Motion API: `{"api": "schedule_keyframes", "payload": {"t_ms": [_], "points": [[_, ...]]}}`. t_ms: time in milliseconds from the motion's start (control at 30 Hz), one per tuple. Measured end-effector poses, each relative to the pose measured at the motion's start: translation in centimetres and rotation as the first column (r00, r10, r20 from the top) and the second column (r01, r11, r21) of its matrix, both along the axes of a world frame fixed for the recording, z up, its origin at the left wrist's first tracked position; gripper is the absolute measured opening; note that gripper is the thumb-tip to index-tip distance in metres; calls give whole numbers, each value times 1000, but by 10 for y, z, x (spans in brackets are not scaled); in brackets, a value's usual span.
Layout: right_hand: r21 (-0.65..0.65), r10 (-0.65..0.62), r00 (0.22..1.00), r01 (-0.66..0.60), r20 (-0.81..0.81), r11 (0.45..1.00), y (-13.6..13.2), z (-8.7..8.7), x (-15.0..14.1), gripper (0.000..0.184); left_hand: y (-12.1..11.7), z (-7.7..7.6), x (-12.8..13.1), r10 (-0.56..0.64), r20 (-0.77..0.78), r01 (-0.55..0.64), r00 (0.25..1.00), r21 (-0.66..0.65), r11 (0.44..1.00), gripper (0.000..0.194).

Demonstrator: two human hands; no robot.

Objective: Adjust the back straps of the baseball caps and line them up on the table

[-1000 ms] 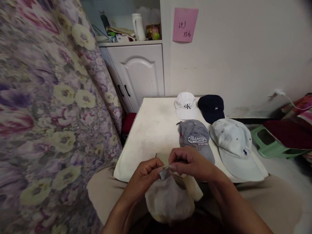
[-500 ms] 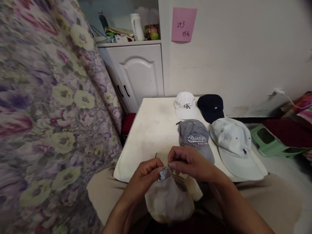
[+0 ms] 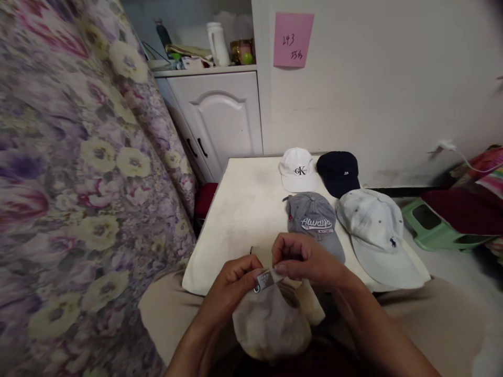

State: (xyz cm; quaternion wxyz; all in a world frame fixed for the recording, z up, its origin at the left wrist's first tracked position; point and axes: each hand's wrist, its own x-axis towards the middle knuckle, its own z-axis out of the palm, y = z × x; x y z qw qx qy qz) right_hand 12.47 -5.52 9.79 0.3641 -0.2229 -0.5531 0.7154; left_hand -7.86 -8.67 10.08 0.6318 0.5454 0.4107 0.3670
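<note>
A cream baseball cap hangs below both hands over my lap, its back strap uppermost and its opening partly in view. My left hand pinches the strap beside a silver metal buckle. With thumb and forefinger closed, my right hand grips the strap's other side, just right of the buckle. Just beyond my right hand lies a grey cap lettered "Always". A pale washed cap with a small dark emblem sits to its right. Behind them are a white cap and a navy cap.
The caps stand on a cream-covered table. A floral curtain hangs at the left, near a white cabinet. A green stool with a dark red top stands at the right. A pink note is on the wall.
My right hand has drawn slightly away from the buckle, and more of the strap shows between the hands. The buckle has tilted a little. The caps on the table stay put.
</note>
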Motion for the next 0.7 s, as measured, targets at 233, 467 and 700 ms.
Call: {"api": "schedule_keyframes", "payload": {"t_ms": [233, 467, 700], "points": [[28, -122, 992, 121, 24, 992, -1, -4, -2, 18, 0, 1, 2, -15, -40, 14, 999, -19, 1000, 34], [26, -79, 996, 78, 51, 997, 0, -4, 0, 18, 0, 0, 3, 12, -12, -12, 1000, -4, 1000, 34], [5, -141, 989, 141, 36, 990, -3, -6, -7, 16, -1, -2, 2, 36, 14, -35, 999, -42, 999, 34]]}}
